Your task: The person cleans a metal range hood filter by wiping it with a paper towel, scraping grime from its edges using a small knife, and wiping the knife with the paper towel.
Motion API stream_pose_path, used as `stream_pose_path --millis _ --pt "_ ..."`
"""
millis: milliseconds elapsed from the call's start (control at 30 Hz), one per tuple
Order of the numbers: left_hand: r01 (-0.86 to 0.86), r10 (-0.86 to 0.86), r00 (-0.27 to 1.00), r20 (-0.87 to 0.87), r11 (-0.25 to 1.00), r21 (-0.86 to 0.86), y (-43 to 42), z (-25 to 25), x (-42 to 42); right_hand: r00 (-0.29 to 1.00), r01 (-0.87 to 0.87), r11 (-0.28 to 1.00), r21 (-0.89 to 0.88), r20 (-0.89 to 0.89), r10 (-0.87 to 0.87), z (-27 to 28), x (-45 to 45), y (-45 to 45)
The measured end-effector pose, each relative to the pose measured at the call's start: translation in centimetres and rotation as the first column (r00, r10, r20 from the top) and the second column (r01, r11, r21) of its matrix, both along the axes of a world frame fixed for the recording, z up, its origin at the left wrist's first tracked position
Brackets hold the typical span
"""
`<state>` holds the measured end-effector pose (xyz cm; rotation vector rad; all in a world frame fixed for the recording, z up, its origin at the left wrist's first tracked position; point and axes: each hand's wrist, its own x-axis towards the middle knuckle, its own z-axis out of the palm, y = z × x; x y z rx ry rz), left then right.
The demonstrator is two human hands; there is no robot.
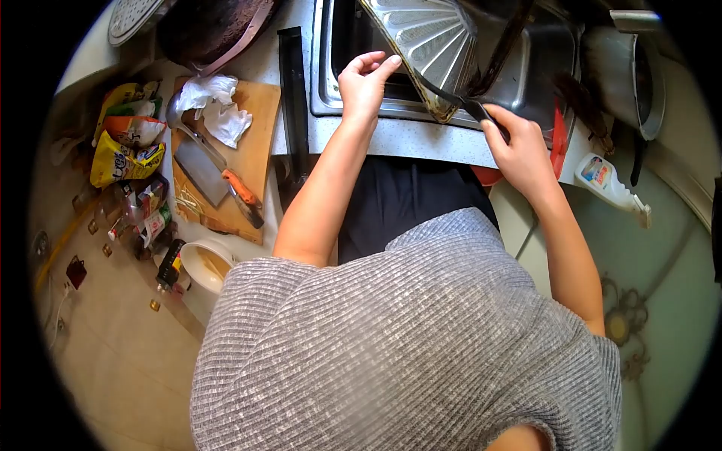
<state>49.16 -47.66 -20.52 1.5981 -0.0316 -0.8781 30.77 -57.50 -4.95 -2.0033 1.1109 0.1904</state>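
My right hand [520, 146] is closed round the black handle of a tool [472, 107], whose dark front part reaches to the near edge of a metal tray [429, 37]. Ribs fan out across the tray, which is tilted over the sink [325, 98] and browned along its rim. Close to the tray's left edge is my left hand [366, 81], thumb and index finger near each other. Whether that hand touches the rim or grips something small between its fingertips cannot be made out.
On the left, a wooden board [252, 161] bears a cleaver [201, 171], a ladle and crumpled tissue. Seasoning packets [124, 158], bottles and a bowl [204, 264] stand beyond it. To the right are a white spray bottle [603, 180] and a pan [613, 71].
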Motion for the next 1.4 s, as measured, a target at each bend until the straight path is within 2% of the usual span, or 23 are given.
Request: stream_pose_path --millis 100,133,233,267,367,467,700,733,833,867,967,1100,1133,1233,1267,1400 --pt "0.011 -0.011 1.000 0.005 1.000 0.014 0.0 0.4 0.1 0.997 0.013 0.999 -0.050 0.075 -0.010 -1.0 -1.8 0.3" --pt "0.012 -0.012 1.000 0.006 1.000 0.014 0.0 0.4 0.0 0.998 0.050 0.998 0.036 0.042 -0.052 -0.8 -1.8 0.5" --pt "0.007 -0.007 1.000 0.006 1.000 0.006 0.0 0.2 -0.1 0.993 0.083 0.996 0.036 0.080 -0.086 -0.6 -1.6 1.3" --pt "0.005 -0.005 1.000 0.001 1.000 0.001 0.0 0.3 -0.1 0.996 0.091 0.995 0.046 0.004 -0.091 -0.2 -1.5 1.2" --pt "-0.001 0.001 1.000 -0.011 1.000 -0.010 0.0 0.2 -0.1 0.995 0.082 0.996 0.040 -0.064 -0.079 0.5 -0.9 1.3" --pt "0.004 -0.004 1.000 -0.016 1.000 -0.002 0.1 0.4 -0.1 0.998 0.050 0.998 -0.032 -0.030 -0.051 -0.2 0.0 1.2" --pt "0.029 -0.029 1.000 0.004 0.999 0.029 0.1 0.7 0.0 0.991 0.048 0.994 0.097 -0.127 -0.035 -0.1 0.1 -0.2" --pt "0.028 -0.028 1.000 0.005 0.999 0.033 0.0 0.8 0.0 0.997 0.053 0.997 0.055 -0.056 -0.050 -0.9 -0.1 0.0" --pt "0.036 -0.037 0.999 0.014 0.998 0.045 0.0 0.6 0.0 0.994 0.071 0.983 0.167 -0.092 -0.056 -1.2 -0.1 -0.8" --pt "0.038 -0.039 0.999 0.013 0.999 0.037 0.0 0.7 0.1 0.996 0.060 0.988 0.141 -0.067 -0.051 -1.1 -0.4 -0.9" --pt "0.028 -0.028 1.000 0.005 1.000 0.013 0.0 0.9 0.1 0.984 0.108 0.987 0.122 -0.153 -0.089 -0.3 -0.3 -0.7" --pt "0.032 -0.032 0.999 0.005 0.999 0.016 0.1 0.5 0.2 0.997 0.029 0.999 0.022 -0.068 -0.028 -0.1 -0.2 0.1" --pt "0.043 -0.044 0.999 0.007 0.999 0.030 0.0 0.4 0.2 0.992 0.060 0.998 0.033 -0.111 -0.056 -0.1 -0.2 -0.1" --pt "0.046 -0.046 0.999 -0.004 0.999 0.026 0.0 0.7 0.2 0.994 0.084 0.996 0.004 -0.069 -0.084 -0.5 -0.4 0.2" --pt "0.037 -0.037 0.999 -0.001 0.999 0.009 0.1 0.5 0.2 0.994 0.071 0.995 0.070 -0.091 -0.065 -0.3 -0.3 0.3" --pt "0.030 -0.029 1.000 0.011 0.999 -0.020 0.1 -0.2 0.3 0.998 0.023 0.995 -0.094 -0.061 -0.029 -0.9 -0.9 -1.0"
